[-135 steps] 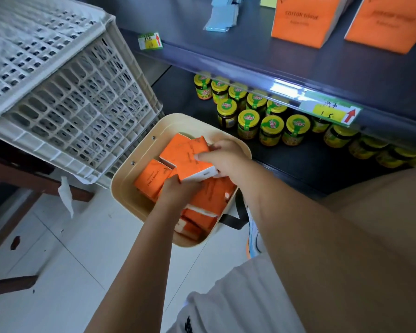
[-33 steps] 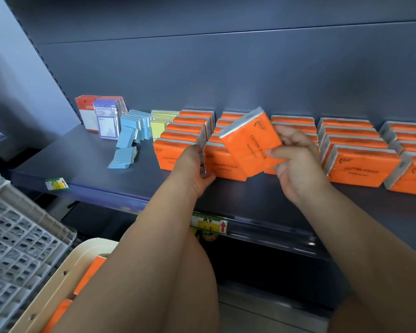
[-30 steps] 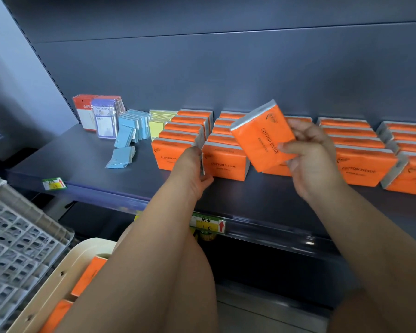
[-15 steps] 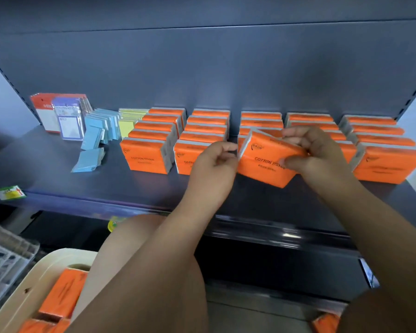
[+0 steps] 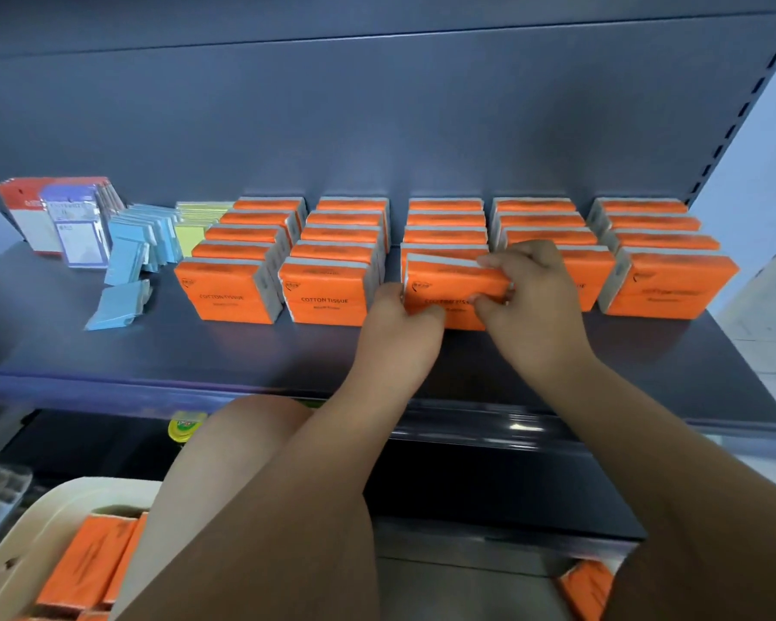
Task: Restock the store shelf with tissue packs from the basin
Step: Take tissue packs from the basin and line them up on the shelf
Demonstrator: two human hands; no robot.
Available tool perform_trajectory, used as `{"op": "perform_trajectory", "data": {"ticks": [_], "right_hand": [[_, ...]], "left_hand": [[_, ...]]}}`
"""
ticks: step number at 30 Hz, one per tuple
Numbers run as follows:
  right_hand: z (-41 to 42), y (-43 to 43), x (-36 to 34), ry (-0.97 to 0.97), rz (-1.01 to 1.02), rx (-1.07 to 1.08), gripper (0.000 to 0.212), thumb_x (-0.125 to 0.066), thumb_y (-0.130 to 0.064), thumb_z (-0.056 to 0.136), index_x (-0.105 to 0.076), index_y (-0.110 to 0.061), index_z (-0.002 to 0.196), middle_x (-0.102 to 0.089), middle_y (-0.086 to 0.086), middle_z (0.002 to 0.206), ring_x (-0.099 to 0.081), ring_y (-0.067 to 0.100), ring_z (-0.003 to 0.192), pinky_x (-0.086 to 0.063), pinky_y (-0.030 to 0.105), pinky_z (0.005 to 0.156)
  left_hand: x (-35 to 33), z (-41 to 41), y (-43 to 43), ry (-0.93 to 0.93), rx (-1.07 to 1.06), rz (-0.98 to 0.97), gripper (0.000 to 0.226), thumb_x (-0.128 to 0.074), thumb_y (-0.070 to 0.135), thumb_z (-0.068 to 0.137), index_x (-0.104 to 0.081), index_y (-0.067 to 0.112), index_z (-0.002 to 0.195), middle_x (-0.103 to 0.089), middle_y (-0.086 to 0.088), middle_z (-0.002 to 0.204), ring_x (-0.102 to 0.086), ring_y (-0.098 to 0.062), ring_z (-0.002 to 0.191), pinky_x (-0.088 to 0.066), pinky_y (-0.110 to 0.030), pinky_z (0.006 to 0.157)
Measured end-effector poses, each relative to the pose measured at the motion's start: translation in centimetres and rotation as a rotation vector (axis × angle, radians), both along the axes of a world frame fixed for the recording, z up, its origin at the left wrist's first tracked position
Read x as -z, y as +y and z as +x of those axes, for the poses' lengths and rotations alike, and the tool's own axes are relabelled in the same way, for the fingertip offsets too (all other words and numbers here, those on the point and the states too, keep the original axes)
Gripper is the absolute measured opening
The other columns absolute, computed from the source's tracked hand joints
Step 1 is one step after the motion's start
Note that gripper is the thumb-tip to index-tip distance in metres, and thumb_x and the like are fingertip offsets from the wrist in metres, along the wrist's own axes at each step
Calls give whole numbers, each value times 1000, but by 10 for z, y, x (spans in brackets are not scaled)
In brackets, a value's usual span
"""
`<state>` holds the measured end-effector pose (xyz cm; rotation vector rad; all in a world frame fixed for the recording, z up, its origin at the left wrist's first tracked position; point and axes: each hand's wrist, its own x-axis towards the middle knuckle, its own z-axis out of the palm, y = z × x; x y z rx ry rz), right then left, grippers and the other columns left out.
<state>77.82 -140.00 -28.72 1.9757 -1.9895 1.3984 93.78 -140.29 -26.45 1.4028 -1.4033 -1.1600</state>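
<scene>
In the basin (image 5: 63, 495), spare packs (image 5: 86, 562) are seen. On the shelf (image 5: 243, 351), the left hand (image 5: 399, 320) has its grip closed on the cotton tissue pack (image 5: 453, 284) at the middle row's front, as has the right hand (image 5: 534, 298). Released askew, it could be toppled forward. An orange wrapper, pale edges and a slight tilt are shown.

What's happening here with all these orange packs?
A person is restocking a store shelf. The left hand and right hand together hold one orange tissue pack, setting it slightly tilted at the front of the middle row. Five rows of them stand there. More packs lie in the cream basin, lower left.
</scene>
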Motion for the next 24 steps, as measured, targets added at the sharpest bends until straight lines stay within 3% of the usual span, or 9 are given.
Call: {"op": "perform_trajectory", "data": {"ticks": [4,7,10,13,17,20,24], "right_hand": [[4,1,2,118,31,-10,48,-80,-1,77,-70,-5,124,-55,12,124,-59,25,111,-43,24,96],[4,0,4,191,52,-17,44,-79,0,78,-70,-3,121,-57,13,123,-60,30,112,-52,37,97],[4,-3,5,281,88,5,40,-78,-3,80,-70,-3,119,-58,13,123,-59,33,114,-54,45,94],[6,-4,7,382,93,55,37,-76,-6,82,-69,-4,118,-58,11,123,-57,32,112,-56,44,87],[10,-3,4,429,121,110,43,-72,-11,84,-63,-7,126,-57,12,128,-55,34,115,-55,49,87],[18,2,-2,363,142,107,66,-66,-22,90,-42,-11,150,-48,11,149,-44,32,140,-45,47,110],[28,16,-18,250,73,92,62,-49,-40,99,-40,-11,153,-44,8,156,-31,28,151,-32,47,121]], "left_hand": [[2,-3,1,75,-46,54,25,-58,11,90,-60,21,112,-63,6,80,-59,-7,71,-41,-25,63],[1,-6,1,109,-62,104,15,-59,13,92,-60,26,99,-63,4,85,-60,-13,77,-46,-28,70],[-1,-9,1,167,-67,118,16,-59,13,96,-57,27,88,-62,8,86,-56,-1,75,-45,-13,63],[0,-13,2,218,-67,97,14,-58,14,96,-62,26,102,-67,10,93,-60,3,78,-43,-6,57],[6,-15,5,158,-63,28,23,-58,12,94,-59,28,111,-68,7,96,-63,0,85,-46,-21,73],[19,-13,6,100,-70,-86,28,-57,8,93,-57,24,117,-71,6,99,-67,1,87,-51,-25,81],[28,-5,15,-97,-6,-314,44,-53,27,96,-46,27,140,-62,5,134,-58,-7,127,-47,-40,109]]}}
